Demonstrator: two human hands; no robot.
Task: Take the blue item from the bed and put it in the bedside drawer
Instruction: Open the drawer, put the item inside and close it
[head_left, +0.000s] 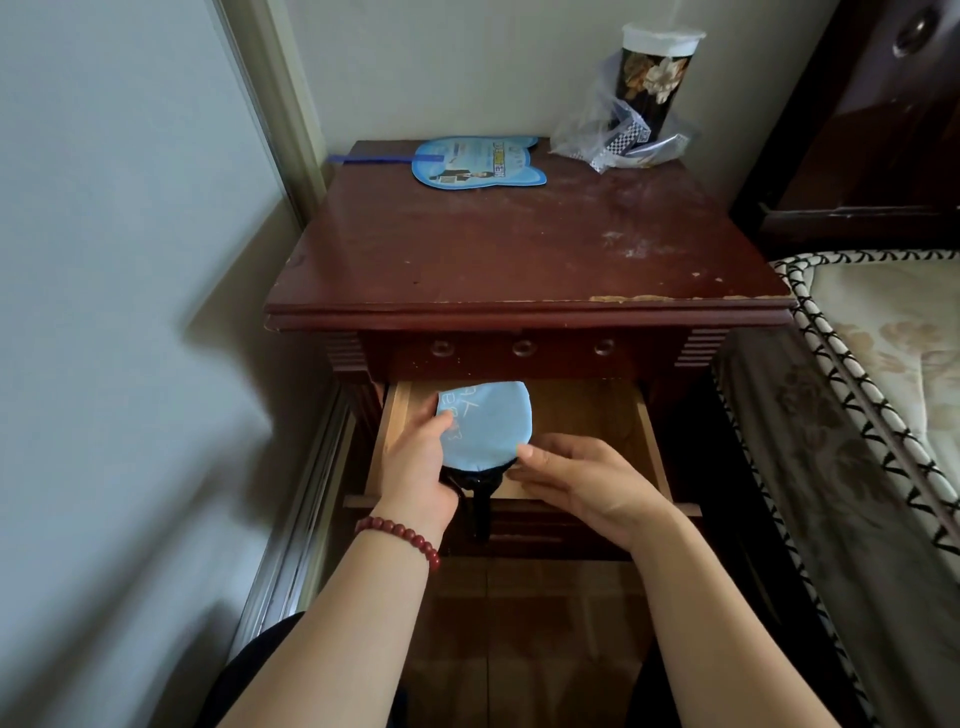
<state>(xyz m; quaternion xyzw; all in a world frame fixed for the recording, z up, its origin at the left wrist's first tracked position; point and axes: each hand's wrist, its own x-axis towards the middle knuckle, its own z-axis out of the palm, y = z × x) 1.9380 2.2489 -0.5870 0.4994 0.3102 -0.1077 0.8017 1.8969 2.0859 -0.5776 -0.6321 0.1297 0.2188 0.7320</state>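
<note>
The left hand (415, 462) pinches the blue cloth pouch (483, 426) over the open drawer (649, 441), the right hand (576, 480) flat beside it; letting go and shutting are left.

Looking like a home bedroom. Standing just beyond the left hand (415, 462) and right hand (582, 478), a worn dark-red bedside cabinet (519, 249), its wooden drawer (582, 410) pulled open under both hands. Lying well to the right of the right hand, a patterned mattress (893, 353) with corded edging, a dark wooden headboard (872, 130) rising behind it. Sitting far beyond the hands on the cabinet top, a blue paper fan (478, 162) and a flowered canister (655, 85).
</note>
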